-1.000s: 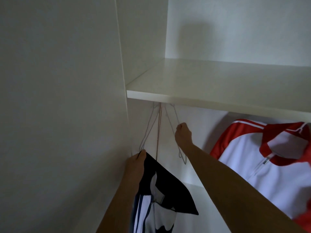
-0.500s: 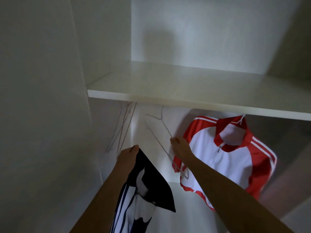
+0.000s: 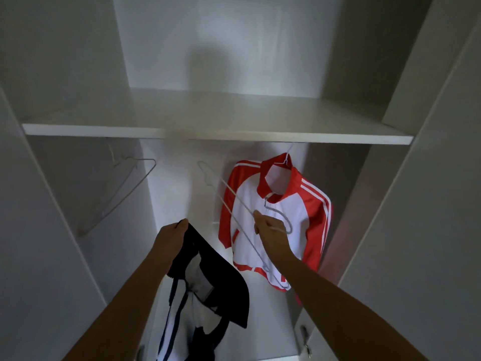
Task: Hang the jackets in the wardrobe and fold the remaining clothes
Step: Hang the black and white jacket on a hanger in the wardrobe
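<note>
hanger in hand, dark jacket waiting to go on it

the step in hand looks like dressing a hanger for the second jacket. the right hand (image 3: 269, 230) is closed around a thin wire hanger (image 3: 235, 194), holding it tilted in front of the wardrobe interior with its hook pointing up and left, clear of anything to hang from. the left hand (image 3: 170, 239) grips the navy and white jacket (image 3: 221, 282) near its collar; the rest of the garment droops below the wrist, low in the wardrobe opening and not yet on any hanger.

one red and white jacket (image 3: 281, 217) already hangs under the shelf (image 3: 218, 134) on the right, just behind the held hanger. a few spare wire hangers (image 3: 141, 159) hang further left. the rail itself is hidden beneath the shelf.

the next move probably calls for bringing the two hands together and feeding one hanger arm into a shoulder through the neck opening, then the other. the fabric is limp and bunched, so the collar will need spreading first. after that the hook has to find the hidden rail, likely in the gap between the spare hangers and the red jacket.
</note>
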Demonstrator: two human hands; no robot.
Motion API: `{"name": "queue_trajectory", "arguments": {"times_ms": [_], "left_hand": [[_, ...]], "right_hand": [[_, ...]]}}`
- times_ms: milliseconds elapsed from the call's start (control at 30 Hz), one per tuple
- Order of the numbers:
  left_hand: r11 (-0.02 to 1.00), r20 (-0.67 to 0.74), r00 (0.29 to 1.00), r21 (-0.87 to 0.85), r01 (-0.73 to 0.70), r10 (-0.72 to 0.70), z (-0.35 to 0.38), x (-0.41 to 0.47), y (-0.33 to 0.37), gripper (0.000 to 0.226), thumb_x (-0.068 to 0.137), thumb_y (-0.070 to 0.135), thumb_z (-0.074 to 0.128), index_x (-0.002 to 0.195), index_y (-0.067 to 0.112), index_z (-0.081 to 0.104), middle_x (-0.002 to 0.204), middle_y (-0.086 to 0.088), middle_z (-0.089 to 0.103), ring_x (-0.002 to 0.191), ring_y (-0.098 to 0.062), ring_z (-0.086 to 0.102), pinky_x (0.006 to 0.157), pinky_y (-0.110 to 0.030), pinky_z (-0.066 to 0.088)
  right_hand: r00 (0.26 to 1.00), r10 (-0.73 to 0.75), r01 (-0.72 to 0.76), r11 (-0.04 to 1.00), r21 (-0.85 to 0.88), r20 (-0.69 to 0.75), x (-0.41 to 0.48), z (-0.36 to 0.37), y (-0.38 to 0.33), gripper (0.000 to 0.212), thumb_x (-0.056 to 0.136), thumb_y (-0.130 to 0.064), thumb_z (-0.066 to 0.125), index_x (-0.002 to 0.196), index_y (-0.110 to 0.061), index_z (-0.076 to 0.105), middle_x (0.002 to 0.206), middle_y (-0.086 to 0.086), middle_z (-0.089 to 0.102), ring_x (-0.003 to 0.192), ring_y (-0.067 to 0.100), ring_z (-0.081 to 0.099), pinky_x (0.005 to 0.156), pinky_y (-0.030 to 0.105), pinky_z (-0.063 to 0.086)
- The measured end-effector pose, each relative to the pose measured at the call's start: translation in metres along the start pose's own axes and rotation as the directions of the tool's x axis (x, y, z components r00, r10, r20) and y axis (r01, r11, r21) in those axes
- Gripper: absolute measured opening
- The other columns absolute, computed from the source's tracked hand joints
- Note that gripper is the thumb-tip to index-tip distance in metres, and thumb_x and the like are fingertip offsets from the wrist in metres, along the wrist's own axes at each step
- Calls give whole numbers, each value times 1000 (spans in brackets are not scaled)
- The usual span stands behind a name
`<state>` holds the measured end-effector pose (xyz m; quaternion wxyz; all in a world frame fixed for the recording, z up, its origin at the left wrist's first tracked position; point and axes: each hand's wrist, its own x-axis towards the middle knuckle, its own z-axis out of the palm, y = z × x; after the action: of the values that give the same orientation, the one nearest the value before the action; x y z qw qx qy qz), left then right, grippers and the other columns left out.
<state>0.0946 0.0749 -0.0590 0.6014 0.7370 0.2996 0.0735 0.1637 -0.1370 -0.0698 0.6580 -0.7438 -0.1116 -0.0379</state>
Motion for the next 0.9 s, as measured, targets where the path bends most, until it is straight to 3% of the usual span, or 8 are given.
{"name": "queue_trajectory", "arguments": {"times_ms": [100, 233, 433, 600, 700, 767, 900], "left_hand": [[998, -6, 999, -58, 39, -40, 14, -21, -8, 32, 99, 32, 47, 73, 14, 50, 80, -8, 50, 74, -22, 49, 85, -35, 41], [990, 15, 996, -105, 90, -89, 39, -48, -15, 26, 98, 33, 48, 104, 8, 53, 102, -13, 52, 95, -28, 50, 91, -37, 41], [982, 35, 992, -141, 127, -123, 59, -81, 2, 53, 97, 35, 51, 131, -5, 50, 129, -22, 53, 117, -38, 52, 103, -42, 41], [980, -6, 995, -176, 95, -98, 44, -87, 19, 53, 97, 33, 52, 133, -6, 47, 132, -25, 51, 120, -39, 49, 106, -48, 39], [972, 12, 994, -206, 112, -112, 36, -96, 23, 51, 96, 32, 55, 129, -6, 50, 129, -25, 53, 118, -40, 52, 105, -48, 40], [964, 64, 993, -240, 115, -102, 36, -102, 27, 46, 95, 33, 56, 119, -6, 57, 120, -24, 58, 110, -39, 56, 101, -48, 43], [939, 63, 998, -341, 49, -29, 23, -118, 57, 27, 94, 26, 58, 80, 3, 61, 82, -15, 60, 72, -29, 57, 70, -38, 50]], "right_hand": [[999, 36, -33, 992, 123, -24, -29, -29, -13, 50, 100, -23, 46, 54, -7, 40, 40, -9, 33, 38, 3, 32, 45, 13, 29], [999, 41, -50, 947, 318, 34, -63, -61, -40, 49, 100, -25, 44, 53, -11, 38, 42, -4, 31, 40, 7, 27, 44, 19, 26], [997, -25, -20, 813, 582, 69, -90, -84, -74, 55, 101, -28, 38, 48, -13, 38, 40, -3, 28, 37, 7, 23, 40, 18, 20], [999, -24, -19, 676, 737, 48, -97, -108, -102, 62, 102, -29, 36, 42, -21, 49, 41, -4, 32, 36, 5, 25, 40, 17, 21], [996, -52, -20, 652, 758, 71, -97, -114, -106, 62, 102, -30, 35, 42, -19, 46, 42, -3, 31, 36, 6, 25, 40, 18, 21], [990, -67, -45, 679, 733, 123, -95, -105, -97, 60, 101, -30, 35, 43, -18, 45, 41, -3, 30, 36, 6, 25, 40, 18, 21], [966, -32, -104, 859, 501, 255, -95, -74, -51, 54, 101, -27, 39, 48, -16, 37, 40, -3, 30, 36, 8, 26, 40, 19, 22]]}}
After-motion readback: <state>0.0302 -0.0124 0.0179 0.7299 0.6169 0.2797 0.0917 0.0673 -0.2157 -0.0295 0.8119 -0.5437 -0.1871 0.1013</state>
